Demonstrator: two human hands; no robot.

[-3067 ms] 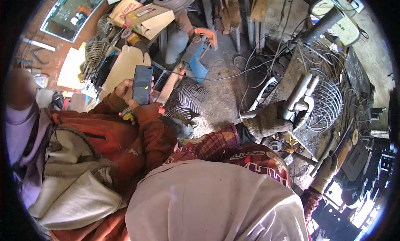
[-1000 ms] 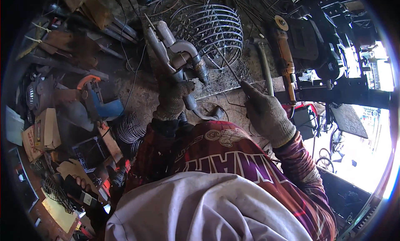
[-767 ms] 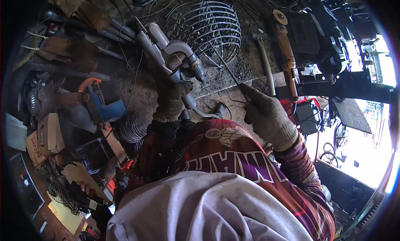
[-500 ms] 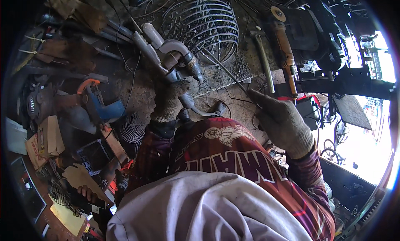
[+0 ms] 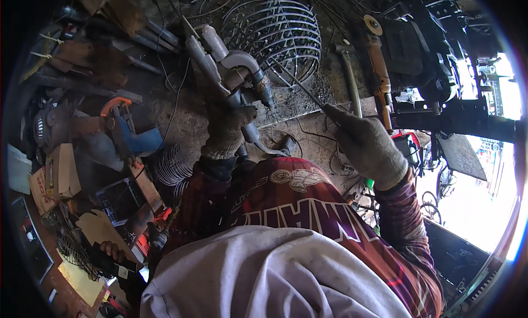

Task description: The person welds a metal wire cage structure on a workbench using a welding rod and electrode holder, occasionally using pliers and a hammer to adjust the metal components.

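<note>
My left hand (image 5: 223, 133), in a dirty knit glove, is closed around the lower end of a grey metal pipe assembly (image 5: 212, 67). The assembly has straight tubes and a curved elbow ending in a ribbed section, raised above the worktop. On the right, my gloved right hand (image 5: 369, 150) grips a thin straight metal rod (image 5: 297, 81), index finger laid along it. The rod's far end reaches the near edge of a round cage of bent metal bars (image 5: 286, 29); whether it touches the bars I cannot tell.
A hammer (image 5: 352, 81) and an angle grinder (image 5: 378, 65) lie right of the cage. Dark debris covers the worktop (image 5: 319, 125). A blue and orange tool (image 5: 135, 133), a wire coil (image 5: 173, 166) and a cardboard box (image 5: 63, 169) stand left. Another person's hand (image 5: 113, 251) shows lower left.
My right hand has shifted slightly up and to the left, still holding the rod. My left hand keeps its hold on the pipe assembly. The whole view has tilted a little.
</note>
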